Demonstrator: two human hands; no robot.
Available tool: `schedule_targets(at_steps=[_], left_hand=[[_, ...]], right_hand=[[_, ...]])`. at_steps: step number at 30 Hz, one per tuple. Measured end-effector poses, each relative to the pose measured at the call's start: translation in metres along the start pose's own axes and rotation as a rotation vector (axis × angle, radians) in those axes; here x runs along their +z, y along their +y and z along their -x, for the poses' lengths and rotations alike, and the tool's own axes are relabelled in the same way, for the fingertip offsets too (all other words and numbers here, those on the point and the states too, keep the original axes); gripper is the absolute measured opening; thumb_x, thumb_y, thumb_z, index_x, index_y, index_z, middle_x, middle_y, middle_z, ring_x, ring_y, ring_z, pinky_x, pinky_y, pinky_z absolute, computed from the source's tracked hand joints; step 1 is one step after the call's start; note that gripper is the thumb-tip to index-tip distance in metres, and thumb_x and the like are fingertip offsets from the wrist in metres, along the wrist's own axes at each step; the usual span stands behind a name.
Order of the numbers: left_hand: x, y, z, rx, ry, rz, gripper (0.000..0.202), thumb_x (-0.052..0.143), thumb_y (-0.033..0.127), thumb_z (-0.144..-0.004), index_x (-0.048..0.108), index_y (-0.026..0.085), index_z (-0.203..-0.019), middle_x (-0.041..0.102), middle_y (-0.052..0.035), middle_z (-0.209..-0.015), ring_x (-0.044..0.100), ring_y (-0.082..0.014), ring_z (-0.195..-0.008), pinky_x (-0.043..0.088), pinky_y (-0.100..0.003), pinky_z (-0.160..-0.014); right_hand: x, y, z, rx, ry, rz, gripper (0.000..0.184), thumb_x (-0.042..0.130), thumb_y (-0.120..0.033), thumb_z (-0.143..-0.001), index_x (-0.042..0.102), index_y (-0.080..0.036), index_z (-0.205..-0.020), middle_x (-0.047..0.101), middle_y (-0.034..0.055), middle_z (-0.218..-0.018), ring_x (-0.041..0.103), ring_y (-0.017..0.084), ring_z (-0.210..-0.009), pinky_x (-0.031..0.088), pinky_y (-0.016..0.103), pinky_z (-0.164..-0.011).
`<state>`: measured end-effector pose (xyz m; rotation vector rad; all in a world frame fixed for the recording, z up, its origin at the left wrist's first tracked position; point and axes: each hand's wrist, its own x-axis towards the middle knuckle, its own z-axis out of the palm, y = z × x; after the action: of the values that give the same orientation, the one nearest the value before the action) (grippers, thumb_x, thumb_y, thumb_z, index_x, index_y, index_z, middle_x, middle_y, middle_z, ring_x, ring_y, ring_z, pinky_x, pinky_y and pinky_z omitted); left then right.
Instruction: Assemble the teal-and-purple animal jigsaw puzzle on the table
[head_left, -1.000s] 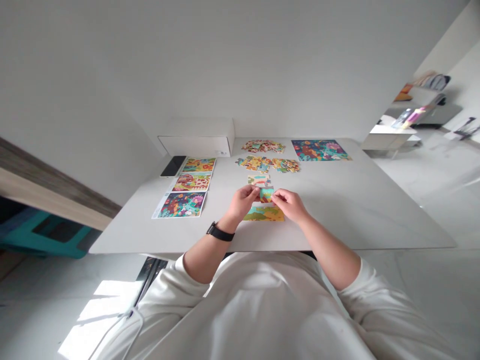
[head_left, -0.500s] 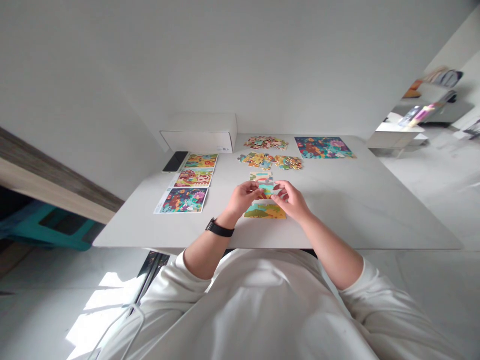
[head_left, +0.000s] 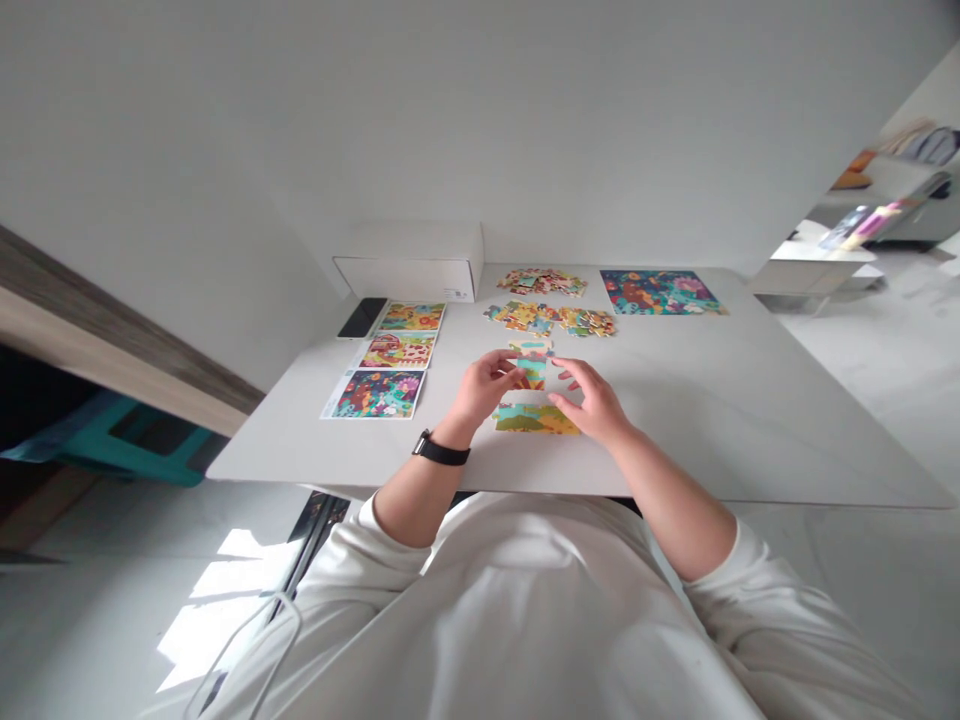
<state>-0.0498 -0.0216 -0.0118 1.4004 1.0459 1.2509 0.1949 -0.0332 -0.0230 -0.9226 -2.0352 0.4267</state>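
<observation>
Pinched between the thumb and fingers of my left hand (head_left: 484,388) is a small joined section of jigsaw puzzle (head_left: 532,372), raised a little over the table. Just to its right, my right hand (head_left: 589,397) has its thumb and fingers apart, with nothing visible between them. Below both hands lies a joined green and yellow puzzle strip (head_left: 536,418). A pale puzzle section (head_left: 529,346) shows partly behind the held one. The fine outlines of single pieces are too small to make out.
Loose puzzle pieces lie in piles (head_left: 542,282) toward the back. A finished-looking sea puzzle (head_left: 663,292) is at the back right. On the left are picture sheets (head_left: 380,394), a phone (head_left: 362,318) and a white box (head_left: 405,277). A teal stool (head_left: 154,440) stands beyond the table's left edge.
My right hand has opened and drawn slightly away from the puzzle section, which stays in my left hand. The whole view has shifted a little.
</observation>
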Motion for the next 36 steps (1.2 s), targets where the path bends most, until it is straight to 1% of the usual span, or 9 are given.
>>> schedule_targets(at_steps=[3, 5, 8, 11, 15, 18, 27, 32, 36], left_hand=[[-0.022, 0.012, -0.001, 0.064, 0.082, -0.077, 0.054, 0.083, 0.047, -0.085, 0.067, 0.02, -0.13, 0.077, -0.0033, -0.087, 0.077, -0.0197, -0.078, 0.06, -0.034, -0.078], [-0.039, 0.02, 0.002, 0.085, 0.112, -0.198, 0.048, 0.079, 0.044, -0.087, 0.07, 0.021, -0.128, 0.077, -0.0028, -0.086, 0.075, -0.0187, -0.074, 0.059, -0.032, -0.074], [-0.061, 0.025, 0.012, 0.042, 0.064, -0.429, 0.036, 0.075, 0.039, -0.089, 0.074, 0.021, -0.12, 0.078, -0.0038, -0.084, 0.073, -0.0186, -0.071, 0.056, -0.031, -0.07], [-0.072, 0.021, 0.028, -0.035, 0.033, -0.514, 0.036, 0.075, 0.039, -0.089, 0.075, 0.022, -0.121, 0.08, -0.0049, -0.085, 0.073, -0.0196, -0.069, 0.055, -0.032, -0.069], [-0.075, 0.009, 0.046, -0.122, -0.008, -0.516, 0.041, 0.076, 0.043, -0.087, 0.077, 0.023, -0.122, 0.082, -0.0055, -0.089, 0.072, -0.0201, -0.065, 0.054, -0.032, -0.065], [-0.075, 0.005, 0.054, -0.172, -0.028, -0.577, 0.039, 0.075, 0.04, -0.087, 0.079, 0.025, -0.122, 0.083, -0.0043, -0.09, 0.073, -0.0209, -0.067, 0.053, -0.032, -0.064], [-0.074, -0.003, 0.057, -0.137, -0.04, -0.901, 0.033, 0.074, 0.032, -0.092, 0.084, 0.026, -0.122, 0.082, -0.0061, -0.095, 0.074, -0.0251, -0.081, 0.054, -0.035, -0.079], [-0.077, -0.002, 0.061, 0.042, -0.055, -1.004, 0.034, 0.071, 0.033, -0.097, 0.081, 0.025, -0.128, 0.077, -0.01, -0.115, 0.074, -0.027, -0.1, 0.058, -0.038, -0.095], [-0.079, 0.001, 0.064, 0.248, -0.197, -1.011, 0.029, 0.068, 0.032, -0.101, 0.081, 0.028, -0.127, 0.076, -0.0084, -0.132, 0.07, -0.0283, -0.121, 0.054, -0.044, -0.112]], right_hand=[[-0.001, 0.005, 0.001, -0.022, -0.086, 0.032, 0.042, 0.07, -0.026, -0.098, 0.069, -0.029, -0.141, 0.073, 0.0114, -0.134, 0.072, 0.028, -0.119, 0.062, 0.047, -0.103], [0.0, 0.009, 0.002, -0.049, -0.157, 0.053, 0.031, 0.073, -0.026, -0.098, 0.076, -0.028, -0.129, 0.076, 0.0105, -0.127, 0.071, 0.029, -0.121, 0.059, 0.05, -0.109], [0.003, 0.014, 0.005, -0.086, -0.275, 0.069, 0.024, 0.08, -0.023, -0.092, 0.082, -0.028, -0.116, 0.079, 0.01, -0.124, 0.073, 0.029, -0.117, 0.06, 0.05, -0.107], [0.008, 0.016, 0.008, -0.11, -0.379, 0.109, 0.027, 0.088, -0.022, -0.085, 0.085, -0.03, -0.111, 0.079, 0.0091, -0.125, 0.074, 0.03, -0.116, 0.059, 0.052, -0.106], [0.009, 0.015, 0.01, -0.119, -0.448, 0.15, 0.03, 0.09, -0.024, -0.084, 0.085, -0.031, -0.113, 0.079, 0.0081, -0.127, 0.074, 0.031, -0.114, 0.057, 0.053, -0.106], [0.008, 0.015, 0.009, -0.108, -0.458, 0.145, 0.03, 0.089, -0.023, -0.084, 0.085, -0.031, -0.113, 0.079, 0.0079, -0.129, 0.074, 0.031, -0.115, 0.057, 0.053, -0.106], [0.007, 0.013, 0.008, -0.1, -0.478, 0.145, 0.029, 0.086, -0.019, -0.086, 0.085, -0.03, -0.113, 0.079, 0.0073, -0.129, 0.074, 0.03, -0.116, 0.055, 0.052, -0.108], [0.005, 0.012, 0.007, -0.097, -0.495, 0.157, 0.029, 0.084, -0.02, -0.088, 0.085, -0.028, -0.115, 0.079, 0.0083, -0.129, 0.073, 0.031, -0.118, 0.054, 0.051, -0.108], [0.005, 0.013, 0.007, -0.115, -0.499, 0.156, 0.028, 0.081, -0.019, -0.09, 0.084, -0.028, -0.116, 0.078, 0.0085, -0.13, 0.072, 0.03, -0.116, 0.053, 0.048, -0.107]])
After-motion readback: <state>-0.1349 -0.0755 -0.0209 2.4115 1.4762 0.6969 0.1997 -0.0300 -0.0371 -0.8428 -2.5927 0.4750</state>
